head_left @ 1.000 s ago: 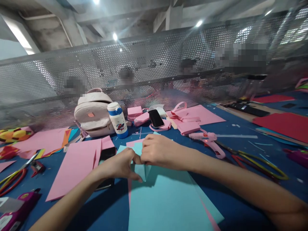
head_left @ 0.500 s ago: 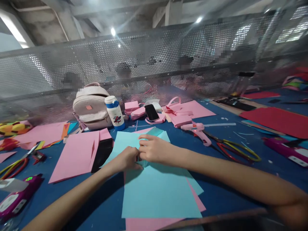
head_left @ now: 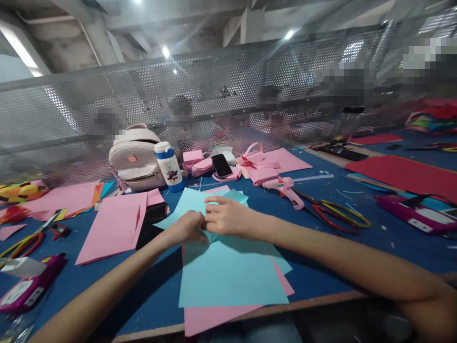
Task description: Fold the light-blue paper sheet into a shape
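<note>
My left hand [head_left: 188, 226] and my right hand [head_left: 224, 216] meet over a sheet of light-blue paper [head_left: 182, 202], fingers curled and closed on it. The sheet is partly lifted and creased between them; the fingertips of my left hand are partly hidden. Beneath lies another light-blue sheet [head_left: 228, 281], flat, with pink paper [head_left: 214, 320] showing past its lower and right edges. To the left are a folded pink sheet [head_left: 110, 228] and a black flat object [head_left: 152, 226] partly under it.
Ahead stand a pale backpack [head_left: 137, 159] and a white-and-blue bottle [head_left: 169, 166]. A phone [head_left: 222, 166] rests among pink paper pieces. On the right lie a pink glue gun [head_left: 285, 188], scissors [head_left: 339, 214] and a purple power strip [head_left: 414, 214]; another power strip [head_left: 32, 286] is at left.
Both hands stay closed on the light-blue paper, nearly in place. The view has shifted slightly, and the table's front edge shows more. A person at the far right has come further into view.
</note>
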Tool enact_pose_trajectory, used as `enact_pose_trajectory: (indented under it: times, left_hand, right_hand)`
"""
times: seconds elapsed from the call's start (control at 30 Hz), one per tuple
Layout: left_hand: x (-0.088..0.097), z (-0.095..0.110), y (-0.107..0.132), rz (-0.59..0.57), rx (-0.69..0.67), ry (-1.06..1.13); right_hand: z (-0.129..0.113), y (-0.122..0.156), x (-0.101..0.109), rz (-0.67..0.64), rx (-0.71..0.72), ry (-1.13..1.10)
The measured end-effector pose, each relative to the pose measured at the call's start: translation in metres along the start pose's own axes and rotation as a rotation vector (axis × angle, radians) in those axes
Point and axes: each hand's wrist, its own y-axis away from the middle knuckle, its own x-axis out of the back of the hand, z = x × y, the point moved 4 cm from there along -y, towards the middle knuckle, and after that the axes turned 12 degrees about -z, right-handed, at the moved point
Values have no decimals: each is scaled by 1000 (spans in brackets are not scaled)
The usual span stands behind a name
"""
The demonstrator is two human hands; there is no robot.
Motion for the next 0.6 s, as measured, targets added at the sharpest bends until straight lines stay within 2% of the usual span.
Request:
enact_pose_trajectory:
  times: [0.1, 0.23, 0.37, 0.6]
  left_hand:
    - [1, 2, -1, 4, -7, 6]
    - [7, 3, 5, -22, -59, 53]
    - [12, -3, 10, -110, -146, 140]
    - [14, -8, 1, -260, -255, 254]
  right_hand:
    - [0, 2, -1, -19, -19, 1]
    - [6, 7, -1, -120, -72, -15]
    - [17, 10, 3, -229, -152, -95]
    - [24, -2, 14, -337, -130, -208]
